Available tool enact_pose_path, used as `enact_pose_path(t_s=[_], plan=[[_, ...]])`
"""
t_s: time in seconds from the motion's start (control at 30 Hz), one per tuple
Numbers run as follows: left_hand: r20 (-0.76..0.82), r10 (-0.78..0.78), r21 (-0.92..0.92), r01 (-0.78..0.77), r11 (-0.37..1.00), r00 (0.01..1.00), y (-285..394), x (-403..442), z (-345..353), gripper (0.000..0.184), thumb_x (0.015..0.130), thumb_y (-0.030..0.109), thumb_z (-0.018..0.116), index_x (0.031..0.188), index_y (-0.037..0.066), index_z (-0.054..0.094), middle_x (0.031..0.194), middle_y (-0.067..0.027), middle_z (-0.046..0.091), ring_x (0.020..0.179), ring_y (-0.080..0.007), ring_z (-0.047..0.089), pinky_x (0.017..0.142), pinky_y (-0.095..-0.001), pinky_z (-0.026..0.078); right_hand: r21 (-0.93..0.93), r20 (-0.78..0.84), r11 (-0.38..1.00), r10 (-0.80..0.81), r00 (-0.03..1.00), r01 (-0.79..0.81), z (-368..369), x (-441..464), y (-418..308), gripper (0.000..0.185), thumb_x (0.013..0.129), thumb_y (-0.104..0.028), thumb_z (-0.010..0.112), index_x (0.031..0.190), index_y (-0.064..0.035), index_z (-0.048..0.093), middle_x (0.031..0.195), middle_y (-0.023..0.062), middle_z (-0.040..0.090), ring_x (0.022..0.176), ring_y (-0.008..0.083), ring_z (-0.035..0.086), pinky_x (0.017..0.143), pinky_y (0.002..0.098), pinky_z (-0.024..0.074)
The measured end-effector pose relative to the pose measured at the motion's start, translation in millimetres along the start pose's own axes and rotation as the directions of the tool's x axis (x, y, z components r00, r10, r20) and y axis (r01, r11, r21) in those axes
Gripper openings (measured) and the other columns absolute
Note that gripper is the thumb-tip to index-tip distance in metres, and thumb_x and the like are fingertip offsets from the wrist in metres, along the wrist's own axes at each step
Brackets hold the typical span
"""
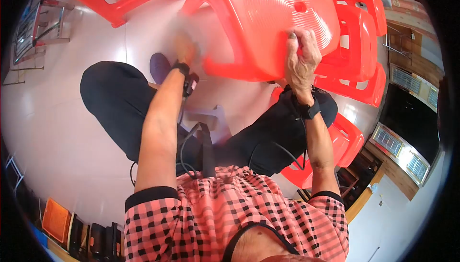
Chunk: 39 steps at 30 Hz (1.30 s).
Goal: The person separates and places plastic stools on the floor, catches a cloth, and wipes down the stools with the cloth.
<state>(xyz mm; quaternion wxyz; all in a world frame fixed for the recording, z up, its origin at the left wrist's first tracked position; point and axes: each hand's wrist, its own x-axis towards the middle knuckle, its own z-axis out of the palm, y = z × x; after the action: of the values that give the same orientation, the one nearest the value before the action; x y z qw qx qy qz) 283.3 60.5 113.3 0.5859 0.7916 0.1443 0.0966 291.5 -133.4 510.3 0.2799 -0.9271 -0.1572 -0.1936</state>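
A red plastic stool (268,27) is in front of me, its ringed seat with a small centre hole tilted up to the right. My right hand (303,58) is closed on the seat's edge, fingers curled against the red plastic. To the left, my left hand (186,48) is smeared by motion beside the stool's legs. A greyish blur surrounds its fingers, and I cannot tell whether it holds anything. Both wrists wear black bands. My knees, in dark trousers, are spread on either side below the stool.
More red stools (354,41) stand close on the right, and another red stool (129,3) is at the upper left. A metal-framed rack (43,29) is at the far left. Near the lower left is an orange tray (56,220). Pale tiled floor (62,132) surrounds my legs.
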Motion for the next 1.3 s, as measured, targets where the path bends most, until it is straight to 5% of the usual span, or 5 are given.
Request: enact_pose_path(t_s=[0.3,0.4,0.7,0.83,1.3], plan=[[0.101,-0.238,-0.223,0.256,0.941,0.966,115,-91,-9,0.007,0.081,0.006,0.059,0.082,-0.001,0.060,0.073,-0.0043,0.063,0.067,-0.0212,0.061,0.061,-0.0350,0.049,-0.019,-0.063,0.999,-0.030,0.998,0.029,22,5,38,0.004,0.084,-0.007,0.061,0.087,-0.0066,0.061,0.073,0.0090,0.052,0.065,0.0241,0.054,0.061,0.0372,0.0442],[0.249,-0.653,-0.235,0.699,0.675,0.715,137,-78,-14,0.011,0.080,-0.003,0.053,0.075,0.005,0.058,0.066,-0.0020,0.057,0.062,-0.0182,0.057,0.060,-0.0335,0.049,-0.010,-0.063,1.000,-0.011,0.998,0.010,25,6,44,0.004,0.083,-0.006,0.062,0.087,-0.0066,0.061,0.073,0.0090,0.053,0.066,0.0245,0.055,0.062,0.0376,0.0442],[0.381,-0.138,-0.781,0.398,0.482,0.914,296,-44,-77,0.026,0.084,-0.002,0.056,0.110,0.005,0.055,0.089,-0.0028,0.060,0.079,-0.0115,0.059,0.064,-0.0254,0.050,-0.015,-0.070,1.000,-0.024,0.997,0.023,28,4,51,0.005,0.082,-0.006,0.063,0.086,-0.0062,0.060,0.077,0.0104,0.056,0.074,0.0305,0.057,0.066,0.0415,0.0454],[0.121,0.367,-0.316,-0.315,0.895,0.922,300,-8,-81,0.027,0.087,0.013,0.060,0.111,0.003,0.054,0.088,-0.0051,0.061,0.081,-0.0129,0.061,0.069,-0.0291,0.051,-0.026,-0.050,0.999,0.037,0.998,-0.038,25,4,47,0.005,0.081,-0.008,0.063,0.085,-0.0068,0.061,0.079,0.0106,0.056,0.076,0.0305,0.058,0.068,0.0412,0.0458],[0.469,0.323,-0.258,-0.222,0.940,0.822,298,181,-65,0.034,0.093,0.024,0.056,0.117,0.000,0.057,0.107,-0.0104,0.064,0.089,-0.0147,0.060,0.076,-0.0310,0.050,-0.057,-0.100,0.997,-0.047,0.994,0.042,15,9,36,0.007,0.077,-0.013,0.067,0.079,-0.0086,0.062,0.075,0.0076,0.056,0.073,0.0271,0.058,0.066,0.0404,0.0447]])
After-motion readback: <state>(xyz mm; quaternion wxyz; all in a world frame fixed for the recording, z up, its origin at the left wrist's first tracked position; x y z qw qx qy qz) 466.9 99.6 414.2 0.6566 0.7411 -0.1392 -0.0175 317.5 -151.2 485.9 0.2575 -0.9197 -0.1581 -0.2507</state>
